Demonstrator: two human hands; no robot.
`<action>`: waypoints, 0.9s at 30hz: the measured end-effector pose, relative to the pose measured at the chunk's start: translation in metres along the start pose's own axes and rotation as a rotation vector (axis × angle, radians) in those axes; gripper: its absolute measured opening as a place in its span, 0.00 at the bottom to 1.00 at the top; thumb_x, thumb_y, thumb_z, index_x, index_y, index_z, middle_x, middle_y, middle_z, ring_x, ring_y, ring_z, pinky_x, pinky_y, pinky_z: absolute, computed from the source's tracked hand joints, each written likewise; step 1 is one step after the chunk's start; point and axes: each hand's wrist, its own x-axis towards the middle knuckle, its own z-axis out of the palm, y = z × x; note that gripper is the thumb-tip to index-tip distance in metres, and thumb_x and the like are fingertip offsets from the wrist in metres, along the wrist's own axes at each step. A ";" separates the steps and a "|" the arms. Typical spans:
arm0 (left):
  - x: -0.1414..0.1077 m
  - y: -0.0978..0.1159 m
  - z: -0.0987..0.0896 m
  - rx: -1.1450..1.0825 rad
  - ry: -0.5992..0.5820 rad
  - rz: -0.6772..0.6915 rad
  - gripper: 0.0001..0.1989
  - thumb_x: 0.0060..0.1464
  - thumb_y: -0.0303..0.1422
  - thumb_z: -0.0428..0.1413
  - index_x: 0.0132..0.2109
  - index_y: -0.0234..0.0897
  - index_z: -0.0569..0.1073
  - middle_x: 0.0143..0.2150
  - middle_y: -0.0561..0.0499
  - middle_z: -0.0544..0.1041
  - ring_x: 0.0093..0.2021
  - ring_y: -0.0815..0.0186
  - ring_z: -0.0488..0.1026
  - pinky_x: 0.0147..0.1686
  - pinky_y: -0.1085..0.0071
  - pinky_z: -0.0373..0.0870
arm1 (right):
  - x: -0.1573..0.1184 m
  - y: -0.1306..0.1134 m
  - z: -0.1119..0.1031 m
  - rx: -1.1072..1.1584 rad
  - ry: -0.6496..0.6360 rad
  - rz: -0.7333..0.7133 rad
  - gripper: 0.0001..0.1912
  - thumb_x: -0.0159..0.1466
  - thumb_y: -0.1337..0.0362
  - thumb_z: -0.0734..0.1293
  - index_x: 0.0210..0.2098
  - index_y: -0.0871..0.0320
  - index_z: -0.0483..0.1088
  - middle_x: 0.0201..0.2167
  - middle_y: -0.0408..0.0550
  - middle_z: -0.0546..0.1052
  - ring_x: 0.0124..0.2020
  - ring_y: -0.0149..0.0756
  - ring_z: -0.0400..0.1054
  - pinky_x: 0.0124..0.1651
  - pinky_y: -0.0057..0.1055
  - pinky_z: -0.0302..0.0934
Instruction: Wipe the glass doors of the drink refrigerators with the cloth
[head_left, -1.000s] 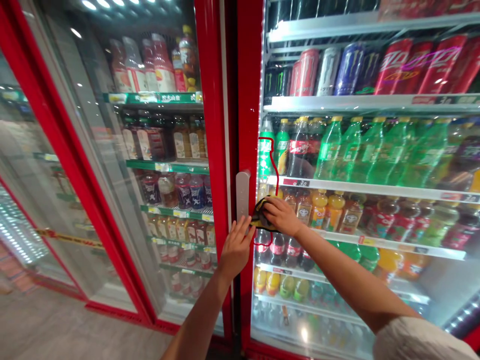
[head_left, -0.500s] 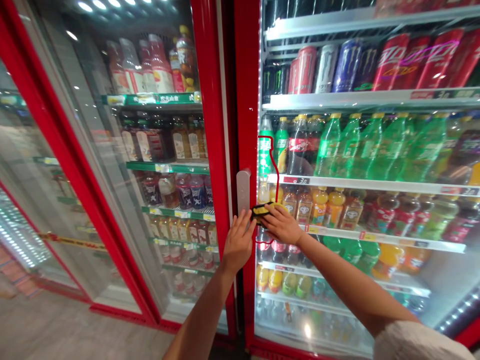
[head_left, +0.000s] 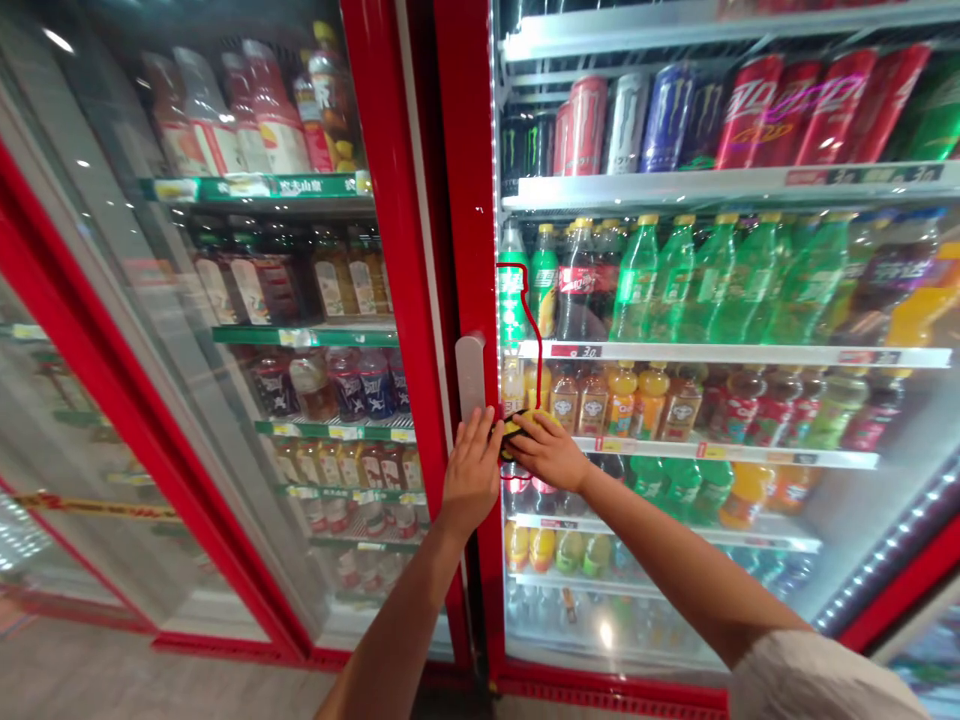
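My right hand (head_left: 553, 455) presses a small yellow-and-black pad (head_left: 517, 428) against the glass door (head_left: 645, 625) of the lit drinks fridge, its fingers curled over the top. Only part of the pad shows; its exact kind is unclear. My left hand (head_left: 471, 475) lies flat, fingers stretched out, on the red door frame (head_left: 466, 250), over the lower end of the grey door handle (head_left: 471, 365). Its fingertips come close to the pad's left edge. On the glass above the pad, a thin red outline (head_left: 539, 350) runs down toward my right hand.
Behind the glass, shelves hold cans (head_left: 667, 118), green soda bottles (head_left: 637, 280) and juice bottles (head_left: 622, 400). A second red-framed fridge (head_left: 386, 250) with bottled drinks stands left. Yellow tape (head_left: 97, 508) crosses a door farther left. Grey floor (head_left: 225, 685) lies below.
The view has shifted to the right, so the fridges and both hands appear farther left. Both hands keep nearly the same place on the door, the right still on the pad.
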 end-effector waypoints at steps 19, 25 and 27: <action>0.025 0.043 0.047 -0.003 -0.091 -0.037 0.40 0.64 0.22 0.45 0.77 0.37 0.36 0.77 0.42 0.51 0.78 0.57 0.42 0.74 0.49 0.50 | -0.063 0.048 -0.033 -0.203 0.196 0.265 0.13 0.70 0.67 0.69 0.51 0.46 0.78 0.49 0.41 0.82 0.66 0.41 0.63 0.65 0.41 0.55; 0.021 0.056 0.057 -0.007 -0.096 -0.059 0.42 0.64 0.22 0.47 0.77 0.38 0.34 0.78 0.41 0.47 0.78 0.54 0.41 0.74 0.48 0.50 | -0.129 0.024 -0.037 -0.259 0.242 0.535 0.18 0.70 0.72 0.65 0.54 0.49 0.77 0.47 0.48 0.82 0.72 0.45 0.55 0.69 0.46 0.52; 0.019 0.060 0.058 -0.002 -0.107 -0.036 0.42 0.64 0.22 0.47 0.77 0.38 0.33 0.78 0.42 0.48 0.78 0.54 0.41 0.74 0.49 0.50 | -0.138 0.004 -0.026 -0.220 0.186 0.490 0.16 0.70 0.70 0.67 0.54 0.48 0.77 0.46 0.46 0.82 0.71 0.44 0.55 0.71 0.47 0.49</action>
